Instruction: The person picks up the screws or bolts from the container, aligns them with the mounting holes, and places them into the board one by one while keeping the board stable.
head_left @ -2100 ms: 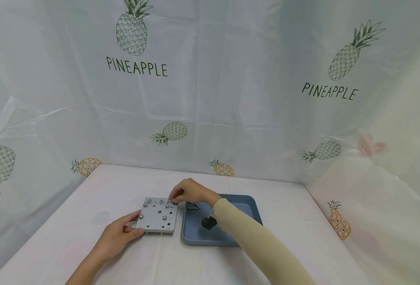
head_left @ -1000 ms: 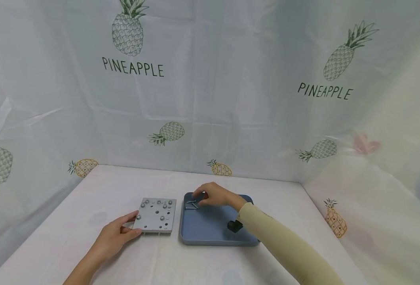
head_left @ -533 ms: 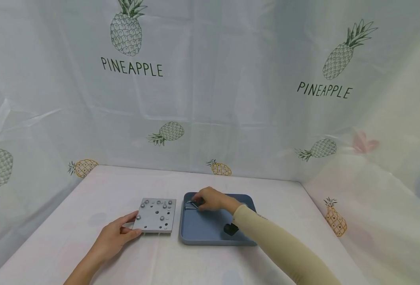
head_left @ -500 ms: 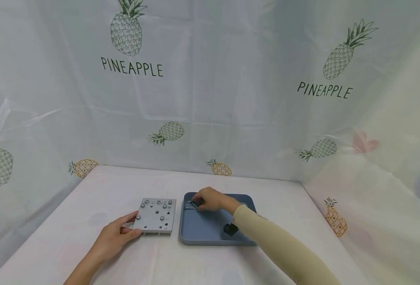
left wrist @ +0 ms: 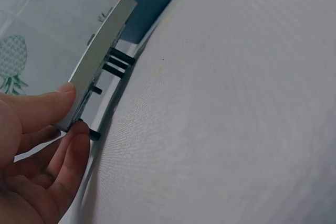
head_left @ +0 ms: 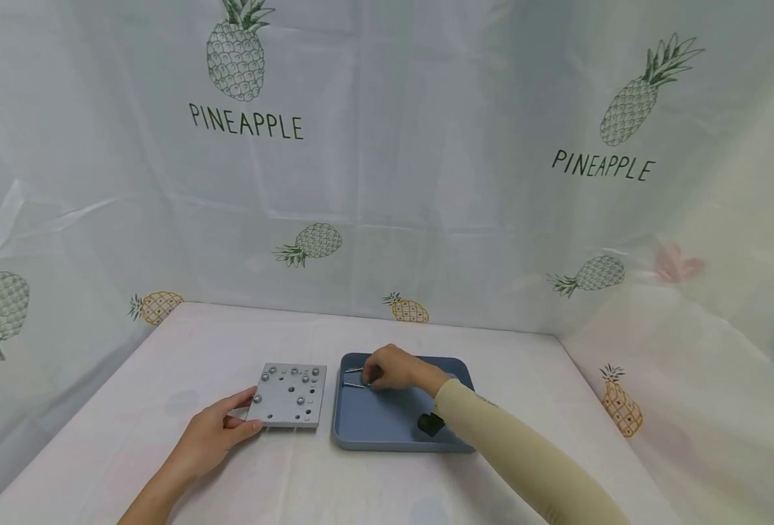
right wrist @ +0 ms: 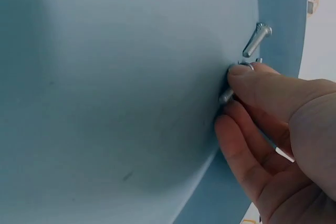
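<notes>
My left hand [head_left: 212,436] grips the left edge of a square metal plate [head_left: 278,403] with holes; several bolts sit in it, heads up. In the left wrist view, the thumb presses on one side of the plate [left wrist: 97,62] and fingers curl beneath, where dark bolt shafts [left wrist: 122,56] stick out. Inside the blue tray [head_left: 393,446], my right hand [head_left: 396,368] pinches a bolt between thumb and fingers; its threaded end [left wrist: 83,81] is not shown there, but a bolt tip [right wrist: 227,96] pokes out below the thumb in the right wrist view. Another bolt [right wrist: 257,40] lies just beyond the fingertips.
The tray stands just right of the plate on a white-covered table [head_left: 281,481]. Two loose bolts lie at its left end, one of them a bolt [head_left: 354,385] nearer me. A black device [head_left: 430,424] sits at my right wrist. A pineapple-print curtain [head_left: 419,182] hangs behind.
My right hand has gone from the plate's far right corner into the tray and taken hold of the slanted bolt there. My left hand keeps its grip on the plate.
</notes>
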The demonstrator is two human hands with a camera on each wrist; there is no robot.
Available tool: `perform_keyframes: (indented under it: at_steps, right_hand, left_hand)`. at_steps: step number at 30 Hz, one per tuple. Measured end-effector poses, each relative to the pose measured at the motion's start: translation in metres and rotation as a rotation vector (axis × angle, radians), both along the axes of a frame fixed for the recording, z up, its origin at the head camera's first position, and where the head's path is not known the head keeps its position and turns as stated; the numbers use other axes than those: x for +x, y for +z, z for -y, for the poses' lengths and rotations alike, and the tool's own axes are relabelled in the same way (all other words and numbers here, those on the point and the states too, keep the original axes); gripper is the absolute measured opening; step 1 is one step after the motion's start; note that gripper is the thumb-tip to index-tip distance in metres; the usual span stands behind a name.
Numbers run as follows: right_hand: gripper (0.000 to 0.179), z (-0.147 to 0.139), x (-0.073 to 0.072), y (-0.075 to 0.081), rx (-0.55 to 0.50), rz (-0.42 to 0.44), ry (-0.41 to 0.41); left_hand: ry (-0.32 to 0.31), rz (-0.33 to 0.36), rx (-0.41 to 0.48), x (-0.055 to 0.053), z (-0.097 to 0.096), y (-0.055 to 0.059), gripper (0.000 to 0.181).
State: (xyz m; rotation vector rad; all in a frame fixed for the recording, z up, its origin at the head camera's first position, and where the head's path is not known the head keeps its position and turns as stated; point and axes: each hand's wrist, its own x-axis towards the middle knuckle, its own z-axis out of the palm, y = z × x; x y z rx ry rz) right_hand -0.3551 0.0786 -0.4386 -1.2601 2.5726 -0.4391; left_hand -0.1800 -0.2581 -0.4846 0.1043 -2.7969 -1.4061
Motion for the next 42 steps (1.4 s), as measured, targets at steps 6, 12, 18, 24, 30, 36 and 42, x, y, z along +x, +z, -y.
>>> perform_keyframes:
  at_steps: [6, 12, 18, 24, 30, 36, 42]
  right_hand:
    - [0.012, -0.006, 0.0, -0.001, -0.013, 0.013, -0.002]
    - [0.014, -0.014, -0.002, -0.003, -0.045, 0.028, -0.008]
    - [0.013, -0.021, -0.005, -0.004, -0.094, 0.025, -0.009]
    - [0.017, -0.023, -0.005, -0.001, -0.154, 0.053, -0.018]
    - [0.016, -0.02, -0.001, 0.003, -0.255, 0.101, -0.035]
    - [0.016, -0.015, 0.004, 0.007, -0.309, 0.116, -0.062]
    - [0.017, -0.007, 0.014, 0.014, -0.37, 0.105, -0.033]
  left_hand:
    - [0.0, -0.002, 0.002, -0.001, 0.0, -0.001, 0.08]
    - [-0.002, 0.001, 0.005, -0.001, 0.0, -0.001, 0.081]
    - [-0.004, 0.005, 0.006, -0.002, 0.001, -0.001, 0.082]
    - [-0.003, 0.004, 0.001, -0.001, 0.0, 0.0, 0.082]
    - [0.004, 0.001, -0.009, -0.001, 0.0, 0.0, 0.082]
    - [0.001, 0.003, 0.0, -0.001, 0.0, -0.001, 0.081]
    - [-0.005, -0.005, -0.002, -0.001, 0.001, -0.001, 0.08]
